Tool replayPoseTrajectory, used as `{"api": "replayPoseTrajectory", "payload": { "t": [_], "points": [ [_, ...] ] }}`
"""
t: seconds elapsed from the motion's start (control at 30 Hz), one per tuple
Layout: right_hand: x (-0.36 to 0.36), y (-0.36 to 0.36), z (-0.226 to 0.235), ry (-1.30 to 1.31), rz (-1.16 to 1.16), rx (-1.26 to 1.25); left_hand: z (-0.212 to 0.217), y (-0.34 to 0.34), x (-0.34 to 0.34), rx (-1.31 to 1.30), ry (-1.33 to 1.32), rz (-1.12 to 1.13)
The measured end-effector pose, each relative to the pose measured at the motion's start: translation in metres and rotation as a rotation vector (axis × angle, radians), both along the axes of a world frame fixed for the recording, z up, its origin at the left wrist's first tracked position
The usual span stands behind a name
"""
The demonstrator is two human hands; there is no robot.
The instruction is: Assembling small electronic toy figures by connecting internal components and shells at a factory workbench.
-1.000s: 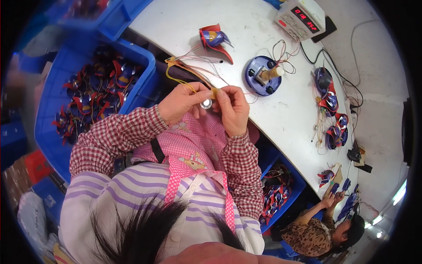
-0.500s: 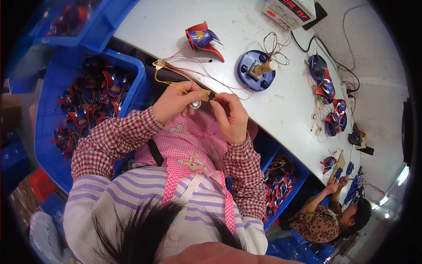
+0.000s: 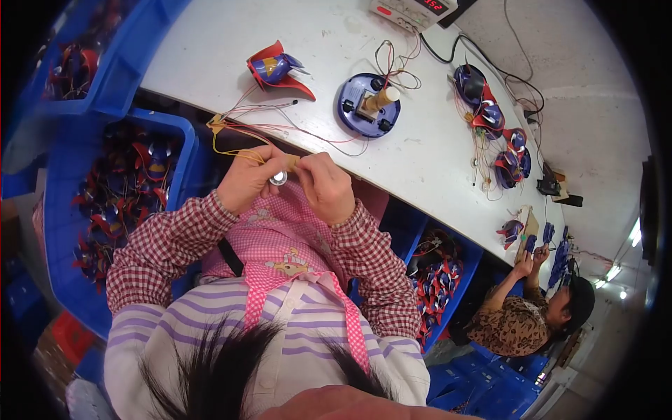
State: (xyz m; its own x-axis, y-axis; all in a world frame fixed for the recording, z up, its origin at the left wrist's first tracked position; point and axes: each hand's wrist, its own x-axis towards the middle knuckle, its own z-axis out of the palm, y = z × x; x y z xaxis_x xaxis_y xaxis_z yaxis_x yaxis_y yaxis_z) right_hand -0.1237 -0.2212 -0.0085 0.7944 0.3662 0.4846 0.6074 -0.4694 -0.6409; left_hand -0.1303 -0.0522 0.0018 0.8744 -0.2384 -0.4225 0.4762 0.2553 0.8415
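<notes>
My left hand (image 3: 246, 180) is closed on a small tan circuit board (image 3: 293, 162) held over my lap at the table's front edge. A round silver disc (image 3: 278, 178) shows beside its fingertips, and yellow wires (image 3: 234, 153) run from that hand up to the table. My right hand (image 3: 327, 187) pinches the board's other end, its fingertips partly hiding it. Red and white wires (image 3: 269, 127) lead over the tabletop to a purple-and-red winged toy part (image 3: 276, 70). Nearby stands a round purple base (image 3: 358, 126) with a tan cylinder (image 3: 383, 98) on it.
Blue bins (image 3: 187, 150) of similar parts stand at left, and another bin (image 3: 467, 269) lies right of my lap. A power supply (image 3: 413, 12) sits at the table's far side. More toy parts (image 3: 490, 119) line the right side. Another person (image 3: 514, 325) works farther right.
My right hand has closed in on the board; its fingers now cover the end that was exposed. The board has tilted, and the whole view has shifted, with the table moving left.
</notes>
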Motion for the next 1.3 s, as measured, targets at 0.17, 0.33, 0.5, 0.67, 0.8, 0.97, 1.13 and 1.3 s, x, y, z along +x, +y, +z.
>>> {"api": "replayPoseTrajectory", "payload": {
  "t": [0.17, 0.33, 0.5, 0.67, 0.8, 0.97, 1.13, 1.3],
  "points": [
    [0.005, -0.01, 0.012, 0.03, 0.012, 0.022, 0.004, -0.011, 0.01, -0.048, 0.014, 0.047],
    [0.04, -0.046, 0.042, 0.06, -0.358, 0.213, 0.009, -0.031, 0.046, -0.11, 0.083, 0.146],
    [0.092, -0.059, 0.039, 0.088, -0.401, 0.153, 0.009, -0.051, 0.055, -0.166, -0.026, 0.163],
    [0.113, -0.066, 0.028, 0.08, -0.358, 0.035, 0.023, -0.056, 0.032, -0.192, -0.007, 0.2],
    [0.114, -0.062, 0.031, 0.068, -0.368, -0.018, 0.028, -0.059, 0.031, -0.195, 0.047, 0.197],
    [0.116, -0.069, 0.039, 0.175, -0.35, -0.039, 0.034, -0.061, 0.041, -0.117, 0.0, 0.148],
    [0.115, -0.074, 0.04, 0.201, -0.333, -0.124, 0.049, -0.044, 0.018, 0.024, -0.129, -0.116],
    [0.118, -0.072, 0.041, 0.171, -0.309, -0.148, 0.004, -0.082, 0.094, 1.084, -1.206, -0.015]
  ]
}}
